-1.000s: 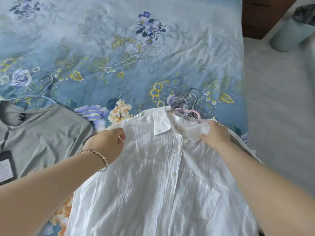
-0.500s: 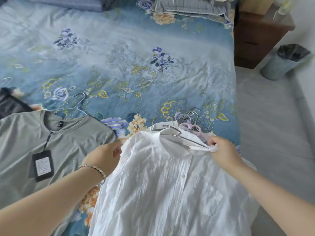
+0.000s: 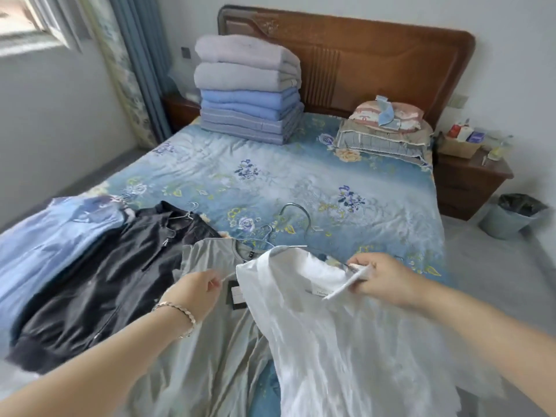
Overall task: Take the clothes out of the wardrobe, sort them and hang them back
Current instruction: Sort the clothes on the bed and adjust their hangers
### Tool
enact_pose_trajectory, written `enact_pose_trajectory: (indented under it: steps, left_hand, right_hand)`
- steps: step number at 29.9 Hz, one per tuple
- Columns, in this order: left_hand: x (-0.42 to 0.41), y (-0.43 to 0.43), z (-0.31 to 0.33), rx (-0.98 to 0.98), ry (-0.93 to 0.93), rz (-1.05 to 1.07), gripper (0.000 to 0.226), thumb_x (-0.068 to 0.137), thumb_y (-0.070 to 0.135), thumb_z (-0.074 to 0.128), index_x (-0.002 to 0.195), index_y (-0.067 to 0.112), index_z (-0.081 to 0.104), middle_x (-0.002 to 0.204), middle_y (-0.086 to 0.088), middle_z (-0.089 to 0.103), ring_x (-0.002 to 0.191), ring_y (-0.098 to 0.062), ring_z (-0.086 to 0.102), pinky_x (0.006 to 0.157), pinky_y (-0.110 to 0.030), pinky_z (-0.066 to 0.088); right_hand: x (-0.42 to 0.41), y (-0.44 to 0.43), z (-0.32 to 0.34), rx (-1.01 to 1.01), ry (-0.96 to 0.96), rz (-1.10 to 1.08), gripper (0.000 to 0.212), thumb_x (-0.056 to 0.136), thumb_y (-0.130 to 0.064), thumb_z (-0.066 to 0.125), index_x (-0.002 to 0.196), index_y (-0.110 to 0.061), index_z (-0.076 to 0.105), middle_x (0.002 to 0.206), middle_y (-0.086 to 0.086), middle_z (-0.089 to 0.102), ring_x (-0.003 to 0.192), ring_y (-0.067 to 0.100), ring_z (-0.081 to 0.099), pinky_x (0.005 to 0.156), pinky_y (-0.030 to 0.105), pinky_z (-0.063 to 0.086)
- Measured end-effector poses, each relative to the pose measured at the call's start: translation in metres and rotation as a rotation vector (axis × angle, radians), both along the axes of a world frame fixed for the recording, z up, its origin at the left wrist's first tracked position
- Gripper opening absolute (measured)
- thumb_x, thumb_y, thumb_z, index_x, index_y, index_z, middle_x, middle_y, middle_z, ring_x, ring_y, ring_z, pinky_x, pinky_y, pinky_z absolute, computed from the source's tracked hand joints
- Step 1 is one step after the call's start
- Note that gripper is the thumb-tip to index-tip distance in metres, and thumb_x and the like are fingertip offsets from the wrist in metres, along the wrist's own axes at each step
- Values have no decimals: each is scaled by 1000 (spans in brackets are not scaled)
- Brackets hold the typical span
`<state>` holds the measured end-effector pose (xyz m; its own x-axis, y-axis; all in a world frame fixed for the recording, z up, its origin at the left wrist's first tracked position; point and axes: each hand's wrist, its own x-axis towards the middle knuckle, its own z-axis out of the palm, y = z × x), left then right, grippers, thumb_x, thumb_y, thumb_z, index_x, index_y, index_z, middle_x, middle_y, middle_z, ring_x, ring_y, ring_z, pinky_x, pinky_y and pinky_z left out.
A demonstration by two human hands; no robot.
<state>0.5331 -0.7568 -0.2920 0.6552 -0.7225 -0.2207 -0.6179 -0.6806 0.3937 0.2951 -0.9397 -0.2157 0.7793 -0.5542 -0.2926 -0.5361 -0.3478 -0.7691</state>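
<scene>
Four garments on bed; right grip pinching white shirt; left grip unclear

I see this on the bed – blue floral sheet:
- folded blankets stacked at the headboard, left
- pillows, right
- a wire hanger mid-sheet
- near me: light-blue garment, dark jacket, grey T-shirt

Blue floral bedspread, white shirt on it, grey top beside, black jacket, light-blue garment, brown headboard
</scene>
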Motion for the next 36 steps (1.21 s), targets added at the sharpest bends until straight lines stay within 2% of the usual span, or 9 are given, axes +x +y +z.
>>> enact_pose_trajectory:
  steps: [3,6,9,13,16,18,22,27,36]
  left_hand:
    - [37,87,37,-49,-18,105,25,91,16,43,73,30,53,87,2,64,84,-20,60,77,-28,50]
    - [76,180,68,-72,-64,247,22,92,17,44,80,30,57,89,1,63,85,-22,61,77,-29,50]
    - [111,258,89,-125,-101,363,16,91,12,50,91,16,66,93,-8,66,86,-26,60,79,-30,47]
    - [139,336,112,-99,-183,523,25,92,13,43,72,23,55,77,-1,57,81,-23,51,74,-29,41]
    - [163,388,121,-144,-192,670,25,90,11,41,90,16,65,92,-7,66,87,-27,59,77,-30,46]
    - [178,415,123,-160,-193,721,23,88,11,41,87,18,63,91,-6,64,84,-28,59,74,-30,46]
    - [219,457,118,-136,-179,807,21,86,11,43,80,25,57,88,-2,60,82,-26,57,76,-31,47]
    - [297,482,109,-114,-196,904,22,88,12,44,93,20,64,92,-2,59,83,-24,54,75,-28,44]
    - [477,481,105,-49,-210,987,22,89,11,44,91,18,65,90,-4,63,81,-24,54,75,-29,46]
  right_hand:
    - [57,80,62,55,-19,172,20,85,4,57,77,-15,56,61,-8,49,46,-8,42,49,6,33]
    - [119,164,110,41,-91,311,19,86,3,57,78,-14,55,60,-7,46,42,-6,39,45,7,30]
    - [174,230,140,18,-175,361,22,85,2,58,73,-17,56,60,-6,47,44,-4,41,43,7,31]
    - [235,298,156,45,-260,407,19,84,4,58,75,-13,56,62,-4,49,54,4,44,44,7,34]
    - [287,344,154,51,-327,437,28,83,4,58,67,-18,52,62,-4,48,54,3,44,51,15,35]
    - [323,368,150,19,-361,463,29,82,5,57,68,-19,50,64,-4,46,59,7,42,55,20,34]
    - [401,404,144,72,-417,514,24,80,7,55,72,-16,54,65,-2,47,62,10,43,58,24,35]
    - [509,425,147,166,-472,586,29,83,8,54,70,-18,53,65,1,47,60,12,42,55,24,35]
    - [729,397,114,299,-506,455,32,84,9,54,69,-19,49,64,-1,45,57,7,40,44,9,33]
